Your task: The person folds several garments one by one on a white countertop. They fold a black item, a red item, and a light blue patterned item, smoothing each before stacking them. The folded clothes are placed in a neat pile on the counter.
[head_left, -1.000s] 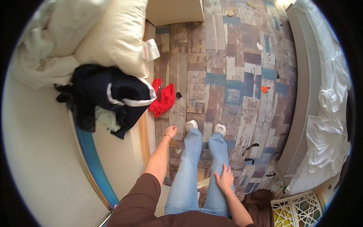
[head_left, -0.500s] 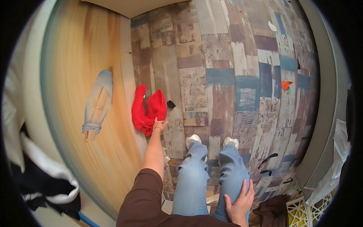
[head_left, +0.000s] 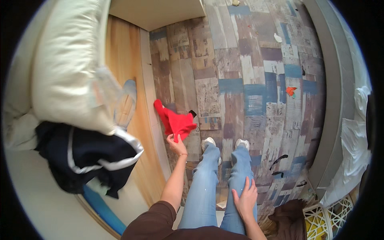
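One red cloth, left of centre in the frame, pinched at its lower end by the left hand; likely light and limp, best held by a bunched fold. Resting the right hand, fingers spread, on jeans.

Pillow cut off at top, white tag blurred, black scrap partly hidden by red cloth

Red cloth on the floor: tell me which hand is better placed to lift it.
Likely the left hand: it grips the near edge of the red cloth; the right hand rests on the jeans.
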